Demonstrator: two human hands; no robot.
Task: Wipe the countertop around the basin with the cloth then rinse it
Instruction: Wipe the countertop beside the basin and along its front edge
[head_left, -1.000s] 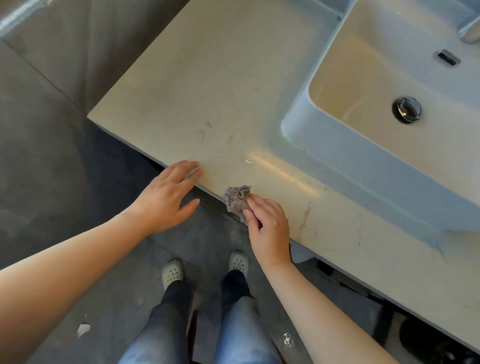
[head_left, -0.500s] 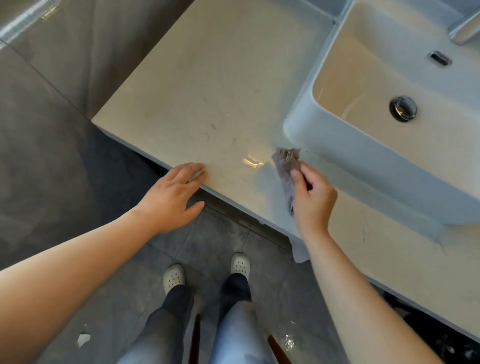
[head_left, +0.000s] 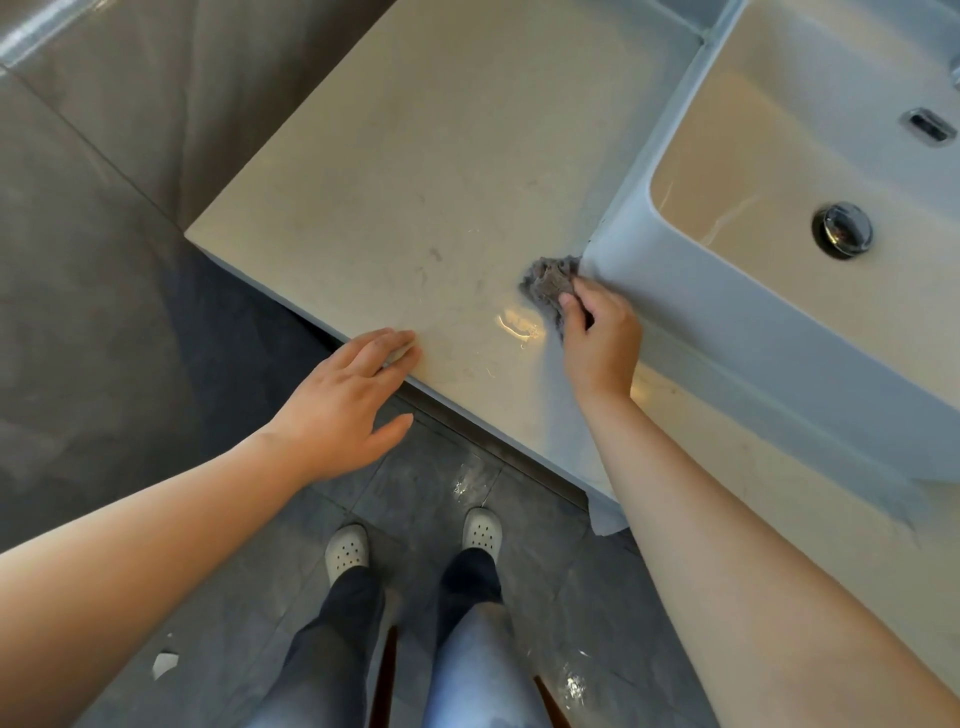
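A beige stone countertop (head_left: 441, 156) carries a white rectangular basin (head_left: 691, 312) on its right side. My right hand (head_left: 600, 338) presses a small crumpled grey cloth (head_left: 550, 283) onto the counter, right against the basin's near left corner. Part of the cloth is hidden under my fingers. My left hand (head_left: 348, 400) rests flat on the counter's front edge, fingers spread, holding nothing. A wet shiny streak (head_left: 514, 325) lies on the counter just left of my right hand.
The basin has a chrome drain plug (head_left: 841, 231) and an overflow slot (head_left: 930, 124). A grey tiled wall (head_left: 130, 104) meets the counter's left end. Below the front edge are the dark tiled floor (head_left: 426, 493) and my feet in white shoes (head_left: 415, 540).
My right hand has carried the cloth from the counter's front edge up and to the right, to the basin's corner. The left hand has stayed on the front edge.
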